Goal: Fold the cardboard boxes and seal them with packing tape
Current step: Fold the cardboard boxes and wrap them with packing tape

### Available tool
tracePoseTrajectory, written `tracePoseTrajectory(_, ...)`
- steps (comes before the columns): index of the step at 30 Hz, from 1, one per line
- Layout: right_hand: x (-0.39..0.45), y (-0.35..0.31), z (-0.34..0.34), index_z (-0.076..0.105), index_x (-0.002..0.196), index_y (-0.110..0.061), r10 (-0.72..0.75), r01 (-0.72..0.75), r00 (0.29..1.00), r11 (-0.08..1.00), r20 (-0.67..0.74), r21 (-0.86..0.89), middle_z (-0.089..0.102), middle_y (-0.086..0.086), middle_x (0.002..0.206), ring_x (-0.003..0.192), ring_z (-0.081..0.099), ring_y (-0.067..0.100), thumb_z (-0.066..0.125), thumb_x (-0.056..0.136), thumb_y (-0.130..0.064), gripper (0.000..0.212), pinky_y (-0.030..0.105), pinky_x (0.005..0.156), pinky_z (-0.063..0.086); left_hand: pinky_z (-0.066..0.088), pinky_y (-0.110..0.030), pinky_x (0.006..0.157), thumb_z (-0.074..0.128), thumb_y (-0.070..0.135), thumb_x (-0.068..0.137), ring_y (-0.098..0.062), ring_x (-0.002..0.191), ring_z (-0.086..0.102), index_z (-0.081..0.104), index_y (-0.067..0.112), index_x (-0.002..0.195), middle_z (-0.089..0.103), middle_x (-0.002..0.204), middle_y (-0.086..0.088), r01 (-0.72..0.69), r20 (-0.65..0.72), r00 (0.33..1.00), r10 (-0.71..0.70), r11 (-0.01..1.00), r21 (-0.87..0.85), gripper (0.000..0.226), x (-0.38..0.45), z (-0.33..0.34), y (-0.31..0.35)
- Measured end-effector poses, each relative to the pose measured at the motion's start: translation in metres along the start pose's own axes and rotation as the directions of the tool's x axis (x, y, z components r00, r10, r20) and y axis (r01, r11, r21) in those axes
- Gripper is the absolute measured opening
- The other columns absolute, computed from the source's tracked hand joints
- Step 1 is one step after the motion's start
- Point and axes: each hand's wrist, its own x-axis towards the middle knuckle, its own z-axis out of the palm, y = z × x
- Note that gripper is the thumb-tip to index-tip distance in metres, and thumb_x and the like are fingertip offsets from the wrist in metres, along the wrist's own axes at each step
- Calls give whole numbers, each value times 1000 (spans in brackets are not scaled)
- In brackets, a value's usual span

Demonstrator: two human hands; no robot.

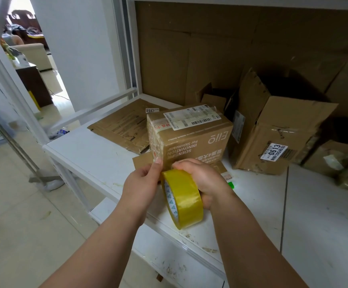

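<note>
Right now the right hand (200,179) is curled round the yellow tape roll (182,199), held on edge just above the front edge of the white shelf (98,150), while the left hand (143,180) pinches at the roll's upper rim, probably picking for the loose end of the tape. Directly behind the hands sits the printed cardboard box (190,134), closed, with a shipping label on top, resting on a flat cardboard sheet (143,161) near the middle of the shelf. An open, creased carton (272,132) lies on its side to the right, toward the back, and another flattened piece (123,125) lies to the left. The roll looks light and rigid, but its film is thin and clingy, so it should be held through the core and rim, with the free end pulled by the fingertips. The box seems stiff yet light; steadying it by its top edges would suit taping.
</note>
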Motion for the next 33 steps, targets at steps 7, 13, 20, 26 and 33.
tracePoseTrajectory(7, -6, 1, -5, 73, 91, -20, -67, 64, 997, 994, -28, -85, 73, 3, 86, 83, 71, 19, 68, 89, -27, 9, 38, 81, 57, 47, -32, 90, 68, 55, 82, -14, 117, 49, 41, 44, 140, 45, 129, 4, -502, 60, 845, 531, 751, 429, 65, 29, -12, 16)
tracePoseTrajectory(13, -9, 3, -6, 73, 91, -22, -44, 44, 999, 998, -11, -37, 73, 6, 90, 94, 69, 27, 68, 89, -28, 8, 50, 93, 53, 46, -51, 103, 78, 39, 81, -27, 132, 44, 48, 37, 143, 32, 151, -6, -610, 289, 774, 564, 540, 580, 69, 50, -15, 28)
tracePoseTrajectory(20, -10, 4, -11, 74, 83, -22, -49, 50, 999, 997, -8, 62, 71, 1, 75, 74, 68, 17, 67, 89, -21, 9, 38, 77, 54, 53, -47, 94, 80, 39, 77, -27, 120, 54, 49, 38, 136, 31, 147, -1, -604, 282, 774, 566, 529, 596, 66, 58, -12, 22)
tracePoseTrajectory(26, -13, 5, -24, 76, 91, -16, -10, 21, 998, 979, -59, 202, 72, 18, 104, 103, 69, 34, 70, 85, -17, 9, 57, 97, 51, 54, -44, 92, 79, 40, 79, -25, 114, 58, 47, 37, 135, 29, 148, 1, -602, 277, 770, 575, 512, 612, 65, 62, -11, 22)
tracePoseTrajectory(33, -13, 6, -30, 77, 80, -25, 11, -2, 999, 972, -37, 235, 73, 14, 104, 103, 69, 34, 71, 86, -22, 9, 56, 92, 54, 43, -21, 88, 85, 35, 74, -11, 109, 51, 48, 50, 132, 25, 146, 8, -639, 350, 767, 537, 590, 493, 71, 67, -22, 19)
